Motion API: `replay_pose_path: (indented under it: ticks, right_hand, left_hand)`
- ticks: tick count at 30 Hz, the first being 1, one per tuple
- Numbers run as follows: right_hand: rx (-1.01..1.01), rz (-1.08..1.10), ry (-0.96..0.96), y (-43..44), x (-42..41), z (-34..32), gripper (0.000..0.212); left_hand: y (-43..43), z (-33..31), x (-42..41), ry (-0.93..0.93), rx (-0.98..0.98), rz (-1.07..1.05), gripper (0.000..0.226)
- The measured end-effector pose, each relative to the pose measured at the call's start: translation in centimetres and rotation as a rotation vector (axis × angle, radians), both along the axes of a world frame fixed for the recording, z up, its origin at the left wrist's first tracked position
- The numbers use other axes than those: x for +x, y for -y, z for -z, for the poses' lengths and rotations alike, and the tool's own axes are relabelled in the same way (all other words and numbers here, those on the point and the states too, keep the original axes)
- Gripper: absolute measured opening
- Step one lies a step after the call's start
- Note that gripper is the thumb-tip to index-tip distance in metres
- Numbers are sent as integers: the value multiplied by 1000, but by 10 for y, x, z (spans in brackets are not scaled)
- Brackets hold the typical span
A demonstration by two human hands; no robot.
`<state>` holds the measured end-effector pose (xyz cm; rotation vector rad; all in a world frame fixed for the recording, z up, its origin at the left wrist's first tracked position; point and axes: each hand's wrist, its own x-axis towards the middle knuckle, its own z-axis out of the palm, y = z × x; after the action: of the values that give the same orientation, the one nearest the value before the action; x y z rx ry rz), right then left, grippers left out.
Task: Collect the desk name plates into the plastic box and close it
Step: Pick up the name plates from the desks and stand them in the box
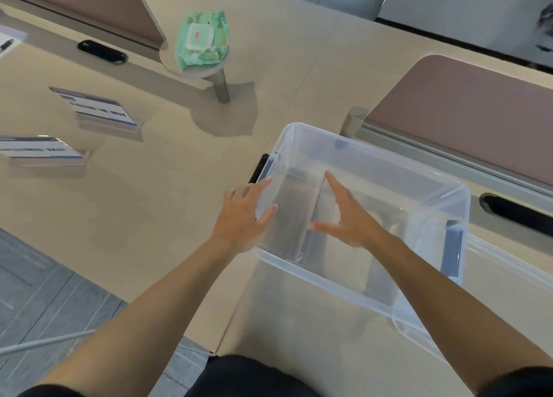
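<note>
Beige desk (143,217). The clear plastic box (374,160) sits on it, its left wall touching the left hand's (242,214) fingers (263,184). Well left of those fingers stand a nearer name plate (39,149) and a farther name plate (95,106). Beyond the fingertips there's a small round stand (221,88) with a green wipes pack (202,39) on top.

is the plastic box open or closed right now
Open. The plastic box is uncovered on top, and the right hand reaches down inside past its rim.

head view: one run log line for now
plastic box: open | inside: one name plate, right hand touching | left hand: on box rim | desk: two name plates
</note>
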<state>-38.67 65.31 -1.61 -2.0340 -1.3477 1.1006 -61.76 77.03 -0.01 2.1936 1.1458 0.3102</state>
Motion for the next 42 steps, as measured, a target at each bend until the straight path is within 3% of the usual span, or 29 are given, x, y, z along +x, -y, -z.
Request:
replay_pose_path:
  ticks: [2,5,16,27,34,42]
  right_hand:
    - [-99,-96,45,5,-5,2,130]
    - [-203,-117,15,2,-7,10,134]
    - [-178,-1,-156,-13,-15,26,136]
    - [-124,-24,-158,-44,-33,27,137]
    - [-109,-39,-125,-56,-44,26,132]
    - [-77,-54,-115,-65,-53,26,132]
  left_hand:
    - [0,0,0,9,15,5,54]
    - [0,1,-1,14,29,10,53]
    - [3,-4,1,35,2,-18,52]
    - [-1,4,-3,407,-367,-177,45]
    - [1,2,-2,499,-474,-235,43]
    - [-6,9,-19,533,-630,-118,58]
